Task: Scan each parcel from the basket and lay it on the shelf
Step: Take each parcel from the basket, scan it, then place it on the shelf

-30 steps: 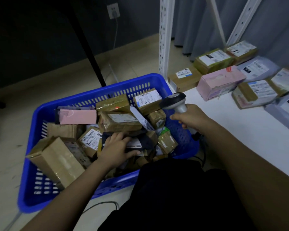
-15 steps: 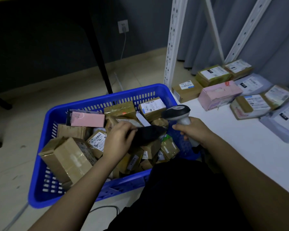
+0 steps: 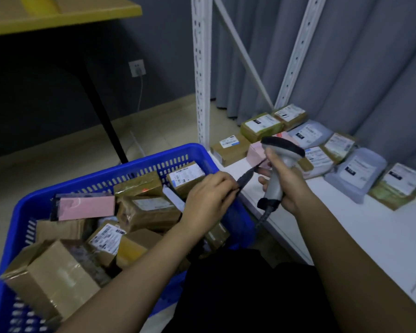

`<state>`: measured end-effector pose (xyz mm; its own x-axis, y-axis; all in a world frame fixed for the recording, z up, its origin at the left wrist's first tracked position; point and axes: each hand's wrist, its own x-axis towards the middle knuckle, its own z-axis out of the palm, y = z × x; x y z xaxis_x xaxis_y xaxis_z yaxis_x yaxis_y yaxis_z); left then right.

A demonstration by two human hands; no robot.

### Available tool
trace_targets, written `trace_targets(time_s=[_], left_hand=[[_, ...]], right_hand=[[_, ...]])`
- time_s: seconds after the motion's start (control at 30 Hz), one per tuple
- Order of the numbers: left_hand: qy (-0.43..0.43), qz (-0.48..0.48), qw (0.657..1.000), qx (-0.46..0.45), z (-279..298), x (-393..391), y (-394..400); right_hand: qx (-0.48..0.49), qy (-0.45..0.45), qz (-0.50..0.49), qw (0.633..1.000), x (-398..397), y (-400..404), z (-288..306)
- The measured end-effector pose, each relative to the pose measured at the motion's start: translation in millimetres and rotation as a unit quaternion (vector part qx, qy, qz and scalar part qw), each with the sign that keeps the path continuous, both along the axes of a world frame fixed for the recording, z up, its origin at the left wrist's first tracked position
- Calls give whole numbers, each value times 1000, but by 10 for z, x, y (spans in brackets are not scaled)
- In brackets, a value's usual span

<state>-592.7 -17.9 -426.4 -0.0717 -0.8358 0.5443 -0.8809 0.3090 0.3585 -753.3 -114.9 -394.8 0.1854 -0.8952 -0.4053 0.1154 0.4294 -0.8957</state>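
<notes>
Both forearms are bare from the bottom edge of the frame up to the wrists — no sleeve, cuff, watch or band shows on either. The left hand [image 3: 208,198] and the right hand [image 3: 287,182] are bare too, ungloved and ringless. Below them lies dark, plain black clothing [image 3: 238,292] — no print or seam can be made out.

Blue basket [image 3: 154,162]; brown parcels [image 3: 55,275]; pink parcel [image 3: 87,207]; white shelf [image 3: 370,231]; grey scanner [image 3: 277,176].

White shipping labels with barcodes sit on the parcels [image 3: 262,123], but no print is legible
</notes>
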Motion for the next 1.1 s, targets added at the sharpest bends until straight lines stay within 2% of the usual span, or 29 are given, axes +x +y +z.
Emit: trace_targets(time_s=[0.1,0.23,0.3,0.4,0.53,0.6,0.67,0.8,0.93,1.0,1.1], left_hand=[[-43,-54,998,5,-55,-189,-146],[-56,-90,991,80,-150,-380,-297],[-6,-127,977,170,-222,-424,-350],[151,-150,930,299,-338,-448,-377],[167,-21,937,306,-589,-397,-455],[173,35,923,342,-656,-390,-502],[162,29,923,348,-658,-436,-590],[110,-50,953,277,-437,-680,-849],[64,-121,946,293,-212,-888,-1114],[32,-125,946,296,-142,-929,-1182],[60,-88,960,259,-14,-876,-1241]], right_hand=[[-16,8,2,1000,-150,-45,-16],[-53,134,-11,989,-303,-93,-121],[-81,179,-16,980,-394,-117,-116],[-98,205,-14,974,-586,-147,-131],[-94,217,3,972,-896,-165,-237],[-95,224,11,970,-1021,-158,-270],[-98,230,19,968,-1113,-150,-284],[-107,229,46,967,-1244,-145,-296],[-116,210,44,970,-1322,-167,-246],[-123,191,31,973,-1352,-189,-216],[-139,162,-23,977,-1434,-217,-195]])
